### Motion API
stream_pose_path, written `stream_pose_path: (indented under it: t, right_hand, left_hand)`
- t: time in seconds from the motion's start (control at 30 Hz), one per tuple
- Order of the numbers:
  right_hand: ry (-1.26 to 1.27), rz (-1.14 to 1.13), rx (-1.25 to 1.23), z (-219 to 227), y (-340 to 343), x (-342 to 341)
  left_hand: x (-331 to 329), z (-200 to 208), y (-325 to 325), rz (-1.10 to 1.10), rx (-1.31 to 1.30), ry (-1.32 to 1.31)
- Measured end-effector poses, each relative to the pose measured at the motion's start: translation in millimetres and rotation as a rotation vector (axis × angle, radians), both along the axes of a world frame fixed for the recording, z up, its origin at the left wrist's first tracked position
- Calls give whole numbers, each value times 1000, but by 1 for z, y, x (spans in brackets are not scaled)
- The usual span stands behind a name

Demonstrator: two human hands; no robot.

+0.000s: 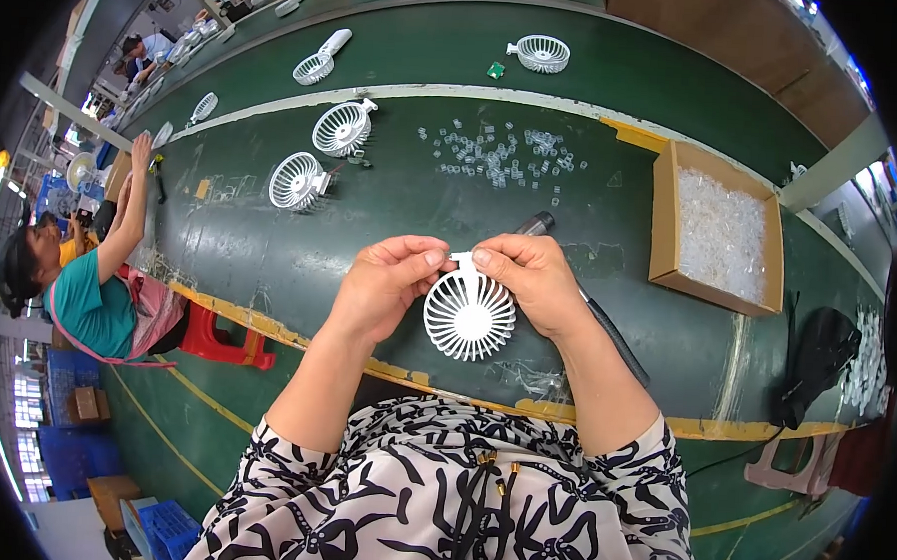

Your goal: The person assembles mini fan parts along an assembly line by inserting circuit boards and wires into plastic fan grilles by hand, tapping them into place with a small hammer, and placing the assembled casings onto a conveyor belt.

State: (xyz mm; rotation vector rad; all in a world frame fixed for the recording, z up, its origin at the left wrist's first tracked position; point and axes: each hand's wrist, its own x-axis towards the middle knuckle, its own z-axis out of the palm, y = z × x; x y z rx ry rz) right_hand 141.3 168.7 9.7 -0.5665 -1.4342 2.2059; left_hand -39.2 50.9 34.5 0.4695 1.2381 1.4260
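Observation:
In front of me, the white round fan cage [475,323] hangs with its ribs toward me and its short neck at the top. My right hand [537,281] pinches that neck between thumb and fingers. At the neck's left side, the fingertips of my left hand [386,282] are closed together; whatever small piece they hold is too hidden to name. Behind my right hand lies a dark pen-shaped tool [537,224], partly covered, with a black cord or handle [616,339] showing past my wrist.
Small clear plastic pieces [496,162] lie scattered beyond my hands. A cardboard box [665,214] of clear pieces stands right. Two white fan cages [299,181] [343,129] rest left. Farther back, a green belt [429,49] carries more fan parts. A co-worker [98,285] sits left.

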Motion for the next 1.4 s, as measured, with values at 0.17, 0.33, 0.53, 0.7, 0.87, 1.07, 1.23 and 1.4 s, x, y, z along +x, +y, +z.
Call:
stream_pose_path:
  t: [0.17,0.33,0.53,0.7,0.87,1.07,1.23,1.4]
  right_hand:
    - [-29,36,59,-2,0,1]
    - [-38,7,55,2,-2,0]
    - [-43,-25,52,1,0,0]
    - [-163,-33,297,8,2,2]
    - [-155,-58,293,5,3,7]
    - [-187,-27,227,9,1,3]
    - [-70,-60,116,5,6,0]
    - [-158,-52,191,3,7,-2]
  left_hand:
    - [4,3,-3,-35,1,23]
    - [11,4,-5,11,52,153]
    - [24,9,-5,52,124,467]
    - [33,3,-3,80,143,677]
    - [29,3,9,-24,38,283]
    - [29,-10,4,24,-62,88]
    - [18,-13,10,121,-36,-25]
    - [25,-5,14,125,-54,26]
